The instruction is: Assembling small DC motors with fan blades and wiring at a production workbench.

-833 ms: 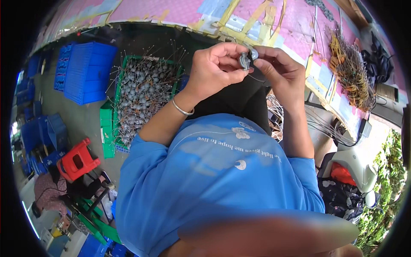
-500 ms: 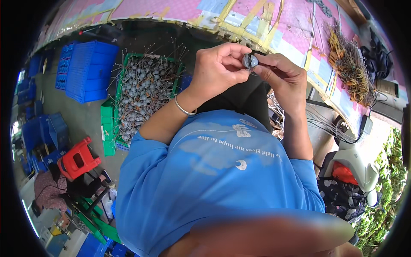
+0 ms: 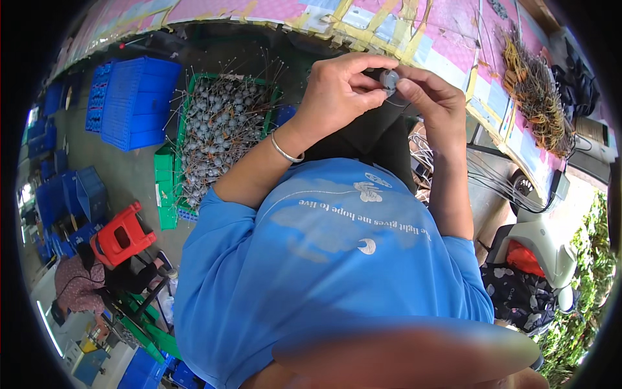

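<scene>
Both of my hands meet in front of my chest around a small round grey part (image 3: 390, 79) with a thin wire lead. My left hand (image 3: 340, 87), a silver bangle on its wrist, pinches the part from the left. My right hand (image 3: 435, 97) grips it from the right with thumb and fingertips. Below and left of my hands stands a green crate (image 3: 170, 175) heaped with several similar grey round parts with long wire leads (image 3: 220, 129).
Blue crates (image 3: 136, 100) lie left of the green crate, with more stacked at the far left. A red stool (image 3: 123, 236) stands lower left beside a seated person (image 3: 78, 282). A pink worktable (image 3: 447, 39) holds a bundle of orange wires (image 3: 534, 91). A scooter (image 3: 547, 240) is parked on the right.
My hands stay together on the small grey part and have shifted slightly, the fingers turning it between them. Nothing was picked up or put down.
</scene>
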Motion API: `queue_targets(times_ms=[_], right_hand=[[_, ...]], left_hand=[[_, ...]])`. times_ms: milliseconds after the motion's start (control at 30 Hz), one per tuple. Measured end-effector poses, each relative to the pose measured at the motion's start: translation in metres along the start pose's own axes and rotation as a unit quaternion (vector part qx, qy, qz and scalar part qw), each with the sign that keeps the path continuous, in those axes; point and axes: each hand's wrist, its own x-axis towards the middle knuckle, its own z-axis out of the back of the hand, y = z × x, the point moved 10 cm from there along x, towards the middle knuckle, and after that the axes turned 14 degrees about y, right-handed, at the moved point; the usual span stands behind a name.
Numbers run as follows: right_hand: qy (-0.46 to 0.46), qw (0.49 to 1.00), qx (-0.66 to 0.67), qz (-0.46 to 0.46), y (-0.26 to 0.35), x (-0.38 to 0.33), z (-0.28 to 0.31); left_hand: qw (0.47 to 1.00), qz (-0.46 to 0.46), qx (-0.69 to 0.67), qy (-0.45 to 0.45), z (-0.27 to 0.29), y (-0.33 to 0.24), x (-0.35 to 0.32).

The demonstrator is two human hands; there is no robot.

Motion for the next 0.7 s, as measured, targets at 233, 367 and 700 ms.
queue_targets(times_ms=[233,367,700], right_hand=[[0.041,0.974,0.221,0.022,-0.026,0.006,-0.006],[0.059,0.946,0.315,0.041,-0.038,0.011,-0.014],[-0.043,0.971,0.218,0.092,-0.034,0.003,0.001]], left_hand=[[0.967,0.029,-0.254,0.017,-0.023,0.020,0.001],[0.980,0.042,-0.194,0.012,-0.028,0.019,0.001],[0.986,0.011,-0.160,-0.042,-0.007,0.030,0.001]])
